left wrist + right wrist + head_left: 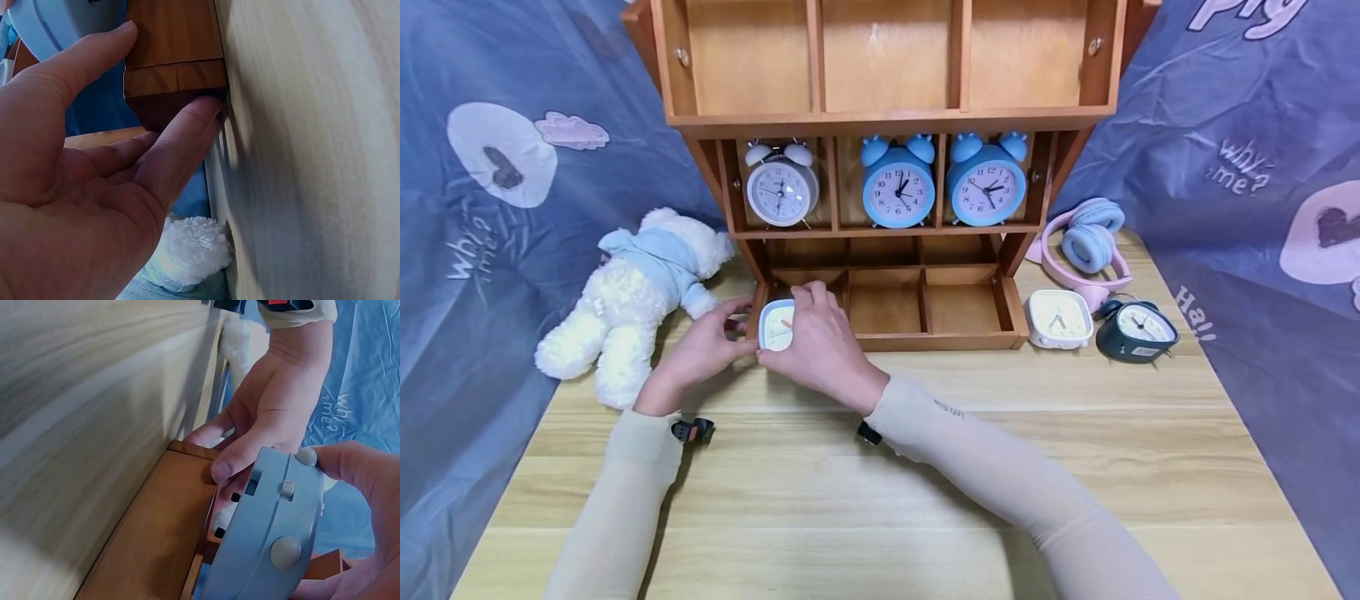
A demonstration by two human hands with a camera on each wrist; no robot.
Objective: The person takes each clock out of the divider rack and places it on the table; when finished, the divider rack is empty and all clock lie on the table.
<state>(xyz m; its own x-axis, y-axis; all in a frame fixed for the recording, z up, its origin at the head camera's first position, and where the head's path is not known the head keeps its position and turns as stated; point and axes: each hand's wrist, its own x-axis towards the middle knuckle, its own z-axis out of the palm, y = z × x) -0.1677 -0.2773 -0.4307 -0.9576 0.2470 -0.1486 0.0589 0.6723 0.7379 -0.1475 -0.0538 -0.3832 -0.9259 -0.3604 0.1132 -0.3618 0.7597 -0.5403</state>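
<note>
A small pale-blue square clock [775,325] stands at the front left compartment of the wooden shelf unit [940,340]. My right hand [797,321] grips it from above and the right; in the right wrist view the thumb and fingers wrap the clock's grey-blue back [269,537] with its knobs. My left hand [730,329] lies with straight fingers against the shelf's front left corner [175,69], thumb up beside the clock's edge [44,28], a finger under the wood. A white twin-bell clock [781,190] and two blue ones [898,187] stand in the middle row.
A white plush bear [632,300] lies left of the shelf. To its right lie pink headphones [1090,242], a cream square clock [1058,318] and a dark clock [1137,332]. Blue printed cloth [497,208] flanks the wooden table [880,500].
</note>
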